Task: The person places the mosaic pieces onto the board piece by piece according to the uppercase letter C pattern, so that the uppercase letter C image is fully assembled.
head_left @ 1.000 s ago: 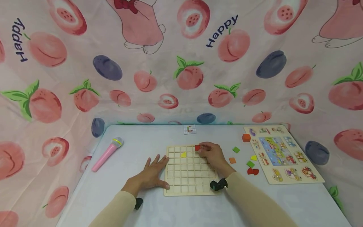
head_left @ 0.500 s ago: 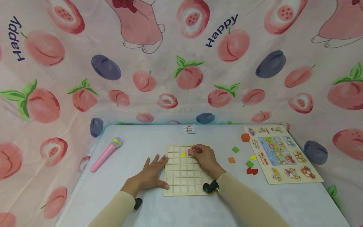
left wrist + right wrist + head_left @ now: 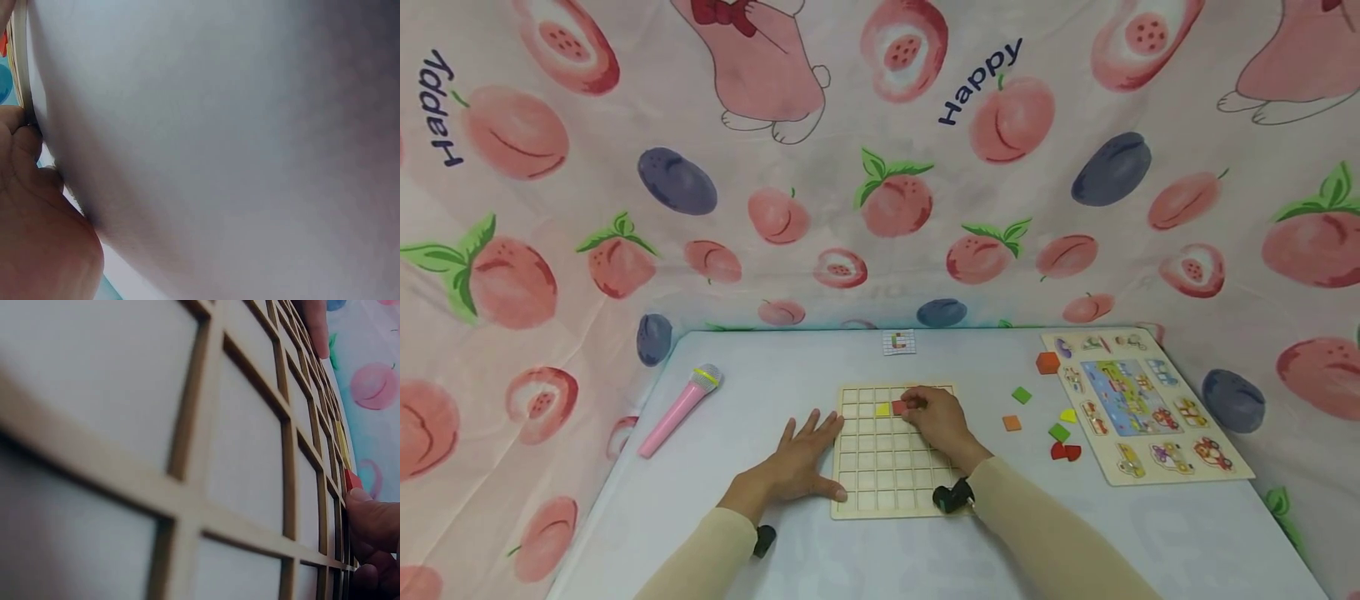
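A pale counter (image 3: pixel 775 367) fills the lower frame. On it lie a grid board (image 3: pixel 887 479) at centre, a pink microphone (image 3: pixel 679 410) at left, a small card (image 3: pixel 899 342) at the far edge, loose coloured tiles (image 3: pixel 1060 433) right of centre, and a picture puzzle (image 3: pixel 1138 408) at right.

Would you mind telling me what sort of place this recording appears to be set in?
Probably a play corner set up for children's activities, hedged: a pale table is curtained on three sides by a cartoon peach cloth, and toys lie on it: a wooden grid board, a pink toy microphone and a vehicle peg puzzle.
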The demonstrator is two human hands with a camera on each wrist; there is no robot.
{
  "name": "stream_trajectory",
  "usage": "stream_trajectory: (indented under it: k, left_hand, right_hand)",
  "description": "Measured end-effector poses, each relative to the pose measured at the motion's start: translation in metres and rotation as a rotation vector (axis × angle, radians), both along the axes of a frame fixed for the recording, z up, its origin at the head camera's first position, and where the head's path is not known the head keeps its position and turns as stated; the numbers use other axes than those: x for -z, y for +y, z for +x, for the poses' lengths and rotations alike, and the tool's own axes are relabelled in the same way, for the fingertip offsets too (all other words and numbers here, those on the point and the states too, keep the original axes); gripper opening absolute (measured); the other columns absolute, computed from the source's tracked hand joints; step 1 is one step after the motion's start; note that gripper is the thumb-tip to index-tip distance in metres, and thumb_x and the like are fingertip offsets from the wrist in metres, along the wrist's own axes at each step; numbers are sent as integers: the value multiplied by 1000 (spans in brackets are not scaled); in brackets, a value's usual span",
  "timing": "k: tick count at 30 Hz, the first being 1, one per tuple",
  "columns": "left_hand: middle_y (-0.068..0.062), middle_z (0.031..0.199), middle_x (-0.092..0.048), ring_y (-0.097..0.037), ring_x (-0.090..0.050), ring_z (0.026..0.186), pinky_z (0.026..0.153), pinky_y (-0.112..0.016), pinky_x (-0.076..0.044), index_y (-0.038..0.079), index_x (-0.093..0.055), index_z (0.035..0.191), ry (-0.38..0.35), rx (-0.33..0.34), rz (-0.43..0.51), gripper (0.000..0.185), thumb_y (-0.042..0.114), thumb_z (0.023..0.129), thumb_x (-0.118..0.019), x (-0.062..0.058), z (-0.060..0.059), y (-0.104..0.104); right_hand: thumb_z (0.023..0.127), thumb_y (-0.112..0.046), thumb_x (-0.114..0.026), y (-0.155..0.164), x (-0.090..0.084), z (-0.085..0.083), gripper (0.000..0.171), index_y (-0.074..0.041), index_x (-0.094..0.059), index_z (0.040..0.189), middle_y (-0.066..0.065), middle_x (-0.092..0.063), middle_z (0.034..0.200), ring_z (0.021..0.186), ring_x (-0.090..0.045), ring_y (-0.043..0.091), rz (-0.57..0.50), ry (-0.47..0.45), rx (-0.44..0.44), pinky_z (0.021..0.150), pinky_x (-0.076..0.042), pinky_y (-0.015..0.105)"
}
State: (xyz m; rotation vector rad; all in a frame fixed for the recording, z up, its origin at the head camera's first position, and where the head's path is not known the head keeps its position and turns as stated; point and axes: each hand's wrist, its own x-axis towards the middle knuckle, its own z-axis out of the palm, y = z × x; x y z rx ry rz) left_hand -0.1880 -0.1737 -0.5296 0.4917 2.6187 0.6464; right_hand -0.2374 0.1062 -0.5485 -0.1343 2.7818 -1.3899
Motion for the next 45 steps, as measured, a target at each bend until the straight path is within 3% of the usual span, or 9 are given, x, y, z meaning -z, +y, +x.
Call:
stream_trajectory:
  k: [8,33,45]
  left_hand:
    - [-4,177,-18,-31,0,166,132,-60,10,13,-25,169,-2,-2,7,127,56,71,-93,-2,0,0]
    - [-4,177,-19,-31,-1,166,132,-59,10,14,-26,169,2,-4,16,127,56,70,-93,-1,2,0]
    - [-4,177,-19,-31,-1,166,132,-60,9,13,-27,169,-2,-9,18,126,55,70,-94,-3,3,1]
  right_hand:
    - [92,-15,-82,-2,-2,-1,22,-15,-79,114,0,-77,103,104,-70,22,60,-9,-7,97,-56,48]
    - [91,-13,-81,-2,-9,1,24,-11,-80,115,4,-75,103,105,-68,27,61,-21,-14,101,-54,51]
    - [96,-13,-77,11,-11,2,32,-11,-74,127,9,-70,118,97,-58,20,-258,-54,0,85,-51,32]
